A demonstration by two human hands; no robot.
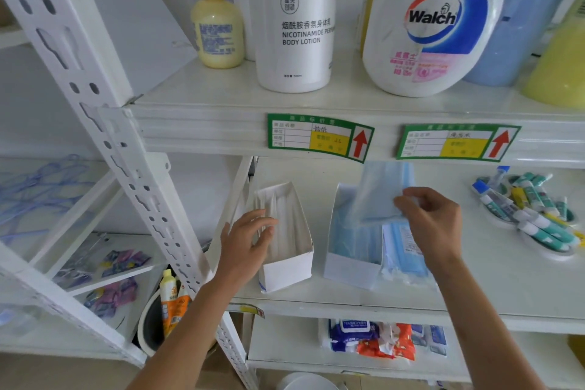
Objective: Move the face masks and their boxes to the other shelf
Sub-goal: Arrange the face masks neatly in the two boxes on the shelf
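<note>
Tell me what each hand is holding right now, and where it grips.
The right hand pinches a blue face mask at its lower right edge. The left hand holds nothing, open at the white box.

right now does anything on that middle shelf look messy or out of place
Yes. A plastic-wrapped pack of blue masks lies loose on the shelf, leaning against the blue mask box instead of inside it. The right hand lifts a mask bag out of that box. The white box by the left hand sits angled.
</note>
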